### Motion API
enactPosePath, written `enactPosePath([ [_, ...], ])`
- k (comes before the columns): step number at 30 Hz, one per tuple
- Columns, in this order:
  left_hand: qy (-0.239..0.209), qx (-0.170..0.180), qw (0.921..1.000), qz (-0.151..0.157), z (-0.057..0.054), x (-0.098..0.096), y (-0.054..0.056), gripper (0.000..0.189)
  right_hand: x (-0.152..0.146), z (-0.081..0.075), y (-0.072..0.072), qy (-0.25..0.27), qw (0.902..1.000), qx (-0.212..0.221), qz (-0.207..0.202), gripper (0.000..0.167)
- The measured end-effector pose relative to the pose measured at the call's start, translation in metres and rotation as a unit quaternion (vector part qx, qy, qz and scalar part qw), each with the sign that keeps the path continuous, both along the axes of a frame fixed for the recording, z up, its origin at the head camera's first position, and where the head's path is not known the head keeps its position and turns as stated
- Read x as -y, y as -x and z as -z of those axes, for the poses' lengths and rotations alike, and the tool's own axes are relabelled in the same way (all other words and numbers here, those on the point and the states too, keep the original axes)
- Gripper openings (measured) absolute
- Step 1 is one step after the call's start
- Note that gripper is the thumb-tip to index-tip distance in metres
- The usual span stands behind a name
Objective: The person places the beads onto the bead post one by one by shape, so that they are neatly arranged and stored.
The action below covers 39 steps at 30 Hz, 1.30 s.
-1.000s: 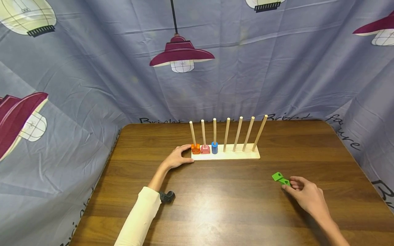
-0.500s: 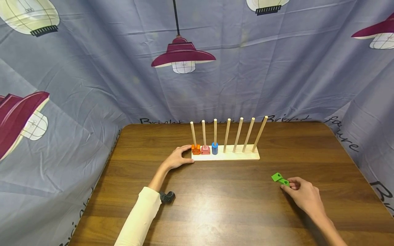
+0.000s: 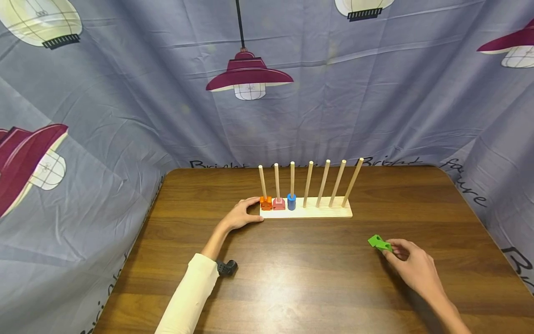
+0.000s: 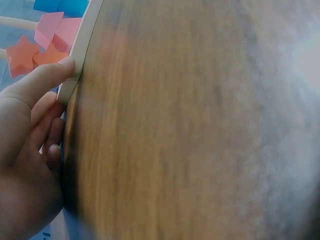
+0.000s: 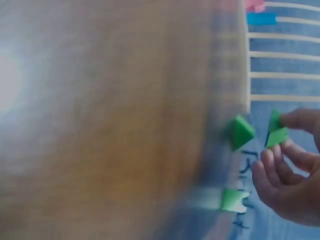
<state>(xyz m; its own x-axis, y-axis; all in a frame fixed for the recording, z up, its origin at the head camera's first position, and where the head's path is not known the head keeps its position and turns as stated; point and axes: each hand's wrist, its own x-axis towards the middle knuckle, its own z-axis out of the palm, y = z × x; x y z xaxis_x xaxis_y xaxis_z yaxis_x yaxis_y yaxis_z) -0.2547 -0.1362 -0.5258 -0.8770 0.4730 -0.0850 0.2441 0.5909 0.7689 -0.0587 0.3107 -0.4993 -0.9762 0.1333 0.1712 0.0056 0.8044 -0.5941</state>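
My left hand (image 3: 241, 214) grips the left end of a pale wooden peg board (image 3: 321, 212), thumb at the near edge and fingers at the far side. On its first three pegs from the left sit an orange star-shaped bead (image 3: 266, 204), a pink bead (image 3: 278, 204) and a blue cylinder bead (image 3: 291, 202). At the right, my right hand (image 3: 413, 264) pinches a small green block (image 5: 278, 136) between thumb and fingers. Another green block (image 5: 242, 132) with a hole is beside it, overlapping it in the head view. A third green, notched block (image 5: 234, 201) shows in the right wrist view.
Several more wooden pegs (image 3: 324, 183) stand bare on the right part of the board. The brown wooden table (image 3: 300, 269) reaches back to a grey-blue curtain (image 3: 167, 93) printed with lamps. A black wrist camera (image 3: 227, 267) sticks out from the left forearm.
The held green block has moved slightly left and now overlaps the other green block. The left hand, board and beads stay in place; the head view shifts a little.
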Motion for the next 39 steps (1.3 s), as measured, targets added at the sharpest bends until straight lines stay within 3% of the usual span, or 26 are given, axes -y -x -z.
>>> enactPosePath([
  [4,0.004,0.003,1.0000,0.002,-0.002,0.000,0.000,0.074,0.009,-0.015,0.006,0.037,0.9979,-0.035,-0.039,0.028],
  [9,0.006,0.006,1.0000,0.000,-0.002,0.000,-0.001,0.075,0.027,-0.040,0.023,0.078,0.9893,-0.080,-0.094,0.025],
  [16,0.001,0.004,1.0000,0.001,0.000,0.000,-0.001,0.074,0.054,-0.073,0.050,0.105,0.9786,-0.095,-0.149,0.024],
  [23,0.000,0.009,1.0000,-0.002,-0.001,0.000,-0.001,0.074,0.079,-0.104,0.080,0.115,0.9706,-0.121,-0.173,0.028],
  [31,0.006,0.002,1.0000,0.000,0.000,0.001,-0.002,0.074,0.103,-0.125,0.119,0.177,0.9542,-0.145,-0.193,0.030],
  [35,0.006,0.002,1.0000,0.000,0.000,0.001,-0.002,0.074,0.112,-0.132,0.134,0.174,0.9474,-0.178,-0.201,0.030],
  [39,0.011,0.003,0.9999,0.002,-0.001,0.001,-0.001,0.074,0.118,-0.138,0.145,0.146,0.9469,-0.207,-0.197,0.029],
])
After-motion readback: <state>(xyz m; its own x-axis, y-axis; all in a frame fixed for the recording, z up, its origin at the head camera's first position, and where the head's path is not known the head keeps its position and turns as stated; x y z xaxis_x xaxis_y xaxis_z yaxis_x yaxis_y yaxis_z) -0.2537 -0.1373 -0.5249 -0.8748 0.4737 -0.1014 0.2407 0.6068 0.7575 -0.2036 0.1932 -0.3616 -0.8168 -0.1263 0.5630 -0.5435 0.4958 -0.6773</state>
